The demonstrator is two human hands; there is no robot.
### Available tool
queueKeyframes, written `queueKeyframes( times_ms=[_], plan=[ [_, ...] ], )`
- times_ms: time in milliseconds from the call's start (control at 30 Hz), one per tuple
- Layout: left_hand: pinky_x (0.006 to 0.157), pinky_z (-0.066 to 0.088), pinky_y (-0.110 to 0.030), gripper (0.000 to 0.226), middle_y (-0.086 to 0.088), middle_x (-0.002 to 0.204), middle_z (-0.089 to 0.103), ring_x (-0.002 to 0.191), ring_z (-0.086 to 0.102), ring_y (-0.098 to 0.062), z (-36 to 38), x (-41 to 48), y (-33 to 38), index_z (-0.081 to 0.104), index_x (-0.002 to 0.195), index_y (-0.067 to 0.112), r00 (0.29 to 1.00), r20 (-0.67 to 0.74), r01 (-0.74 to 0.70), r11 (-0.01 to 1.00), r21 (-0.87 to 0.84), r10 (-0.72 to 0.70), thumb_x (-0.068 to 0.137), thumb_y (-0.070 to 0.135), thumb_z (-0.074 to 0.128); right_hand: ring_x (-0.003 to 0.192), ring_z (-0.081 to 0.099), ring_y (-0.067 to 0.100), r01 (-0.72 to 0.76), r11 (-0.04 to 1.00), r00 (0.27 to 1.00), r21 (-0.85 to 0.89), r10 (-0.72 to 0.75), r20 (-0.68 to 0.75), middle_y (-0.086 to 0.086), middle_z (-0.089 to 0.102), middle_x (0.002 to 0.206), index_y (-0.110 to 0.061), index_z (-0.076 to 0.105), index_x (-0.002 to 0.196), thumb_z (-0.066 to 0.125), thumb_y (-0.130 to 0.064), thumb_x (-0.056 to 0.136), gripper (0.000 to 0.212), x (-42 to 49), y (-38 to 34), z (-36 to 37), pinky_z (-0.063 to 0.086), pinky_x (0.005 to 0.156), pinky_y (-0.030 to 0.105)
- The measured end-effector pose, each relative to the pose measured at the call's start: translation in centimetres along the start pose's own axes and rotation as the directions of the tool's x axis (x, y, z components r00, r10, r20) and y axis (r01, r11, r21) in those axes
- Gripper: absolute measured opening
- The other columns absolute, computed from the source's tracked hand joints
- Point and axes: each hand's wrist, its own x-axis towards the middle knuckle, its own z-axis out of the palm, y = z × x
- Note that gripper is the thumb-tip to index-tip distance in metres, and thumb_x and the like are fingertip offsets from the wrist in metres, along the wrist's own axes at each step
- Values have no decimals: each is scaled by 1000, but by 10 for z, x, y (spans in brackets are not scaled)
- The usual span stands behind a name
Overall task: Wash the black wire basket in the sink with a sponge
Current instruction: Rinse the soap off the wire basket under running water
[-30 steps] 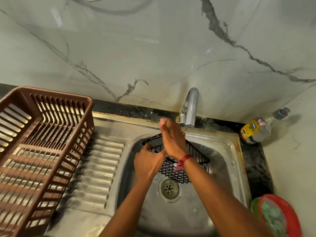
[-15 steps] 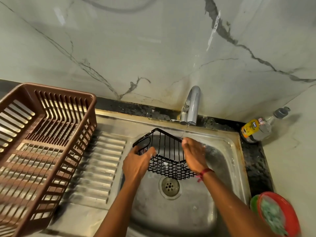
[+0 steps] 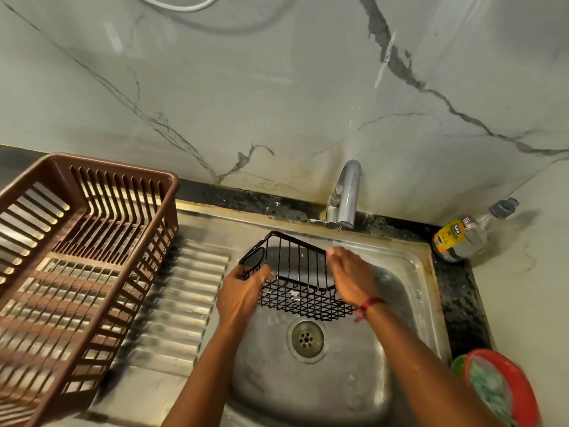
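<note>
One black wire basket (image 3: 300, 283), left hand (image 3: 243, 295) gripping, right hand (image 3: 351, 278) touching

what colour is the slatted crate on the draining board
The slatted crate is brown, shown best in the head view.

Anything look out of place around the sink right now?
The soap bottle in the counter corner right of the tap looks tipped onto its side, cap toward the wall. Otherwise nothing stands out: the left hand grips the wire basket over the sink, the right hand lies flat against it.
</note>
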Motion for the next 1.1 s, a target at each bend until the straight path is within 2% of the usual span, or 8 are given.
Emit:
queueKeyframes(
  times_ms=[100,233,333,500,667,733,833,1100],
  plan=[
    [98,53,-52,61,-4,102,77,100,69,-28,-2,16,-18,76,98,27,998,35,52,995,-88,-49,51,65,69,67,55,7,-182,975,982,129,186,-22,-2,65,83,-28,60,100,36,-53,96,35,-9,27,-21,39,58,19],
    [70,53,-39,32,-7,84,73,78,65,-21,1,11,-19,69,92,14,986,164,68,974,-215,-33,82,45,68,66,61,19,-145,718,937,681,320,-138,18,61,69,4,62,74,65,-33,87,40,-8,43,-32,54,67,20],
    [64,41,-31,27,-1,75,62,70,54,-15,6,10,-24,61,91,16,968,248,113,963,-245,-51,96,41,53,52,49,12,-123,667,925,735,345,-159,0,47,50,-9,54,57,70,-20,84,34,-3,41,-44,51,61,22],
    [74,43,-36,27,-3,83,67,79,56,-20,8,17,-34,59,93,18,929,350,217,943,-253,-119,105,31,38,46,32,15,-181,767,922,616,350,-164,-1,34,47,-16,45,50,73,-23,78,41,8,32,-55,40,56,28],
    [67,47,-33,59,-5,95,61,79,60,-23,13,26,-47,59,124,24,951,247,241,948,-208,-188,96,70,35,43,32,14,-127,907,948,402,230,-219,-3,36,41,-17,45,44,73,-22,79,45,14,20,-49,45,62,29],
    [91,53,-44,83,-9,121,67,104,65,-30,19,17,-37,55,142,17,988,116,104,993,-48,-98,89,79,42,40,34,13,-102,966,966,238,153,-208,-3,39,41,-15,50,45,73,-27,80,44,16,13,-42,42,58,22],
    [111,43,-47,67,-9,150,49,134,52,-30,38,-15,-13,45,148,17,976,139,-207,920,333,169,95,56,57,38,31,8,-38,999,985,-14,36,-166,-7,37,40,-18,47,44,70,-39,81,48,14,-5,-29,30,44,18],
    [93,54,-39,75,-4,118,69,107,65,-23,77,-27,-11,61,124,14,989,83,-149,900,410,126,73,69,69,34,30,9,135,985,953,-111,-159,-259,-6,33,36,-13,43,41,55,-43,91,60,11,-40,-9,31,42,24]
  ],
)
